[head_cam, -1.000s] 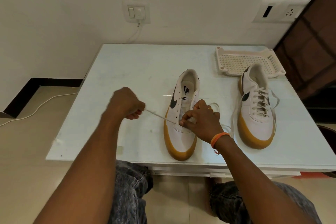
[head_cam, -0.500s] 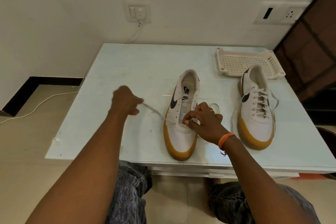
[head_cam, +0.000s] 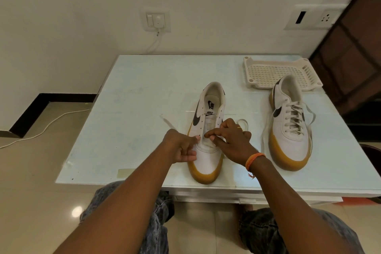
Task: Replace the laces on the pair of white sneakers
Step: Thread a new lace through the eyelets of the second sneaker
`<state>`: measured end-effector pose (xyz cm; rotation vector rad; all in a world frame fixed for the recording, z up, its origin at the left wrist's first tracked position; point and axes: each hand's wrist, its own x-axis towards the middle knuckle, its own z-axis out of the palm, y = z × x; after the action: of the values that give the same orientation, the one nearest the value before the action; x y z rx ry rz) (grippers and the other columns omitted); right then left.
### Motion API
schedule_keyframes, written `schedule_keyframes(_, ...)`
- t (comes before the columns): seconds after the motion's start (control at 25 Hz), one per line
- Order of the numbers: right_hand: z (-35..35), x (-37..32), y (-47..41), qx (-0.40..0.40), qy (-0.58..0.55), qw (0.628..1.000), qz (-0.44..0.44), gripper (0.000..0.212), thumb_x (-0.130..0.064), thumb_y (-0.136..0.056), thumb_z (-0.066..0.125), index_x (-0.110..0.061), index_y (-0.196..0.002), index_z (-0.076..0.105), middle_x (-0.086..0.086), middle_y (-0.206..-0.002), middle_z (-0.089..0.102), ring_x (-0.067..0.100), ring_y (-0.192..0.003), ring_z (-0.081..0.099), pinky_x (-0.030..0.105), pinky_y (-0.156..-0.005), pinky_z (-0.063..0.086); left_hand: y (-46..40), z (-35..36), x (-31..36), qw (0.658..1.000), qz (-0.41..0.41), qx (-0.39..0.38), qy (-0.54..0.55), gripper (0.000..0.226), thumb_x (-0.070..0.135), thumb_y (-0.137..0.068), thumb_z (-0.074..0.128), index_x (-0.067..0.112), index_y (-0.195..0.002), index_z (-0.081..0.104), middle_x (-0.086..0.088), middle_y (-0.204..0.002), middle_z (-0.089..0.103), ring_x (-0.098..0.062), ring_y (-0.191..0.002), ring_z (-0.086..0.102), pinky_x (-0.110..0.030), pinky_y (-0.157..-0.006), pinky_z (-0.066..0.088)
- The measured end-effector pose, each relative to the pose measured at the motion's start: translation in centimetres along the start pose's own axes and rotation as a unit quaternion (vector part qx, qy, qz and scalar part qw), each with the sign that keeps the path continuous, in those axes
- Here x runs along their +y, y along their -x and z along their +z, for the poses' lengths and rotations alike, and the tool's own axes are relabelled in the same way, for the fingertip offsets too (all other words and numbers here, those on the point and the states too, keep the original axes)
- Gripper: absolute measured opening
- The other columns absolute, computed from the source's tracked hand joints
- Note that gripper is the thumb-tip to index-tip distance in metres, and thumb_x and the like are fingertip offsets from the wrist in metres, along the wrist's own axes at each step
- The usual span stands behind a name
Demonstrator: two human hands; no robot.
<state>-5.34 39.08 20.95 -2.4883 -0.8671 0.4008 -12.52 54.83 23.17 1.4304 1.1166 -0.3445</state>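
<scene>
The unlaced white sneaker [head_cam: 208, 159] with a gum sole stands toe toward me at the table's front middle. My left hand [head_cam: 181, 147] sits against its left side, fingers curled and thumb on the eyelet flap. The white lace [head_cam: 167, 122] trails slack from under that hand out to the left. My right hand [head_cam: 232, 141] pinches the lace at the lowest eyelets, over the tongue. A loop of lace [head_cam: 243, 123] lies just right of this sneaker. The second sneaker [head_cam: 289, 128] stands fully laced at the right.
A cream plastic perforated tray [head_cam: 274, 72] lies at the back right of the white table [head_cam: 144, 93], just behind the laced sneaker. A dark wooden door fills the right edge. A white cable runs from the wall socket [head_cam: 156, 20] down to the floor on the left.
My left hand has come back from the left to the sneaker's side, and the taut lace has gone slack on the table. My right hand stays at the eyelets.
</scene>
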Motion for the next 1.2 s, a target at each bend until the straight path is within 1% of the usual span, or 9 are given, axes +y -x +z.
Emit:
schedule_keyframes(0.16,-0.1,0.0,-0.1,0.002,0.003,1.000,0.001,0.025,-0.040,-0.099,0.046,-0.049,-0.115,0.062,-0.005,-0.102,0.040,0.012,-0.102,0.042,0.035,-0.084,0.024,0.5,0.4,-0.5,0.999,0.002,-0.012,-0.038,0.037,0.033,-0.085,0.073,-0.001,-0.090,0.062,-0.012,-0.076,0.066,-0.020,-0.057,0.067,-0.031,-0.051,0.059)
schedule_keyframes(0.32,-0.1,0.0,0.0,-0.002,0.006,1.000,0.000,0.026,-0.040,-0.099,0.046,-0.048,-0.117,0.062,-0.005,-0.102,0.039,0.013,-0.103,0.042,0.036,-0.086,0.026,0.3,0.7,-0.5,0.999,0.002,0.015,0.045,0.030,0.023,-0.082,0.077,0.000,-0.091,0.061,-0.013,-0.075,0.064,-0.018,-0.059,0.063,-0.030,-0.053,0.058)
schedule_keyframes(0.44,-0.1,-0.1,0.0,0.004,0.011,1.000,0.003,0.025,-0.041,-0.099,0.046,-0.048,-0.116,0.063,-0.005,-0.102,0.039,0.012,-0.102,0.041,0.036,-0.087,0.025,0.4,0.9,-0.4,0.995,-0.012,-0.003,0.097,0.024,0.016,-0.084,0.076,0.002,-0.097,0.062,-0.010,-0.075,0.063,-0.016,-0.062,0.060,-0.029,-0.057,0.057)
schedule_keyframes(0.6,-0.1,-0.1,0.0,0.011,0.038,0.999,-0.003,0.024,-0.040,-0.098,0.047,-0.045,-0.112,0.066,-0.006,-0.099,0.038,0.012,-0.099,0.042,0.034,-0.087,0.019,-0.4,-1.0,1.3,0.991,0.060,0.056,0.102,0.017,0.016,-0.089,0.070,0.006,-0.101,0.064,-0.005,-0.083,0.063,-0.013,-0.066,0.060,-0.024,-0.053,0.045)
schedule_keyframes(0.76,-0.2,-0.2,0.0,0.010,0.034,0.999,-0.003,0.024,-0.038,-0.098,0.047,-0.042,-0.108,0.068,-0.005,-0.099,0.039,0.013,-0.098,0.043,0.034,-0.089,0.018,-1.4,-5.6,3.9,0.954,0.162,0.147,0.204,0.009,0.013,-0.087,0.072,0.011,-0.084,0.064,-0.004,-0.074,0.061,-0.009,-0.051,0.057,-0.017,-0.040,0.039)
schedule_keyframes(0.84,-0.3,-0.2,0.1,0.007,0.029,1.000,-0.001,0.023,-0.038,-0.098,0.047,-0.042,-0.107,0.068,-0.005,-0.100,0.039,0.013,-0.100,0.044,0.035,-0.090,0.019,-2.2,-8.0,4.7,0.926,0.208,0.195,0.248,0.008,0.012,-0.086,0.073,0.008,-0.088,0.066,-0.005,-0.078,0.063,-0.006,-0.043,0.054,-0.015,-0.037,0.037)
schedule_keyframes(1.04,-0.3,-0.2,0.0,0.004,0.012,1.000,0.002,0.022,-0.037,-0.098,0.048,-0.041,-0.104,0.069,-0.005,-0.101,0.039,0.014,-0.102,0.044,0.037,-0.095,0.021,-4.2,-11.1,4.9,0.868,0.264,0.307,0.286,0.014,0.018,-0.087,0.073,0.015,-0.078,0.063,-0.005,-0.090,0.067,-0.013,-0.060,0.056,-0.017,-0.048,0.044)
schedule_keyframes(1.12,-0.2,-0.1,0.0,0.006,0.006,1.000,0.004,0.021,-0.036,-0.097,0.049,-0.041,-0.102,0.069,-0.005,-0.102,0.040,0.014,-0.102,0.044,0.037,-0.095,0.021,-4.7,-10.8,5.1,0.874,0.262,0.301,0.278,0.014,0.017,-0.087,0.072,0.015,-0.078,0.062,-0.005,-0.086,0.065,-0.013,-0.058,0.055,-0.017,-0.044,0.043)
schedule_keyframes(1.2,-0.2,0.0,0.1,0.008,-0.004,1.000,0.004,0.020,-0.036,-0.097,0.050,-0.042,-0.100,0.069,-0.005,-0.102,0.041,0.013,-0.101,0.044,0.036,-0.094,0.021,-4.7,-9.8,5.0,0.925,0.201,0.229,0.229,0.012,0.016,-0.088,0.072,0.013,-0.086,0.060,-0.008,-0.081,0.060,-0.013,-0.054,0.053,-0.016,-0.038,0.041)
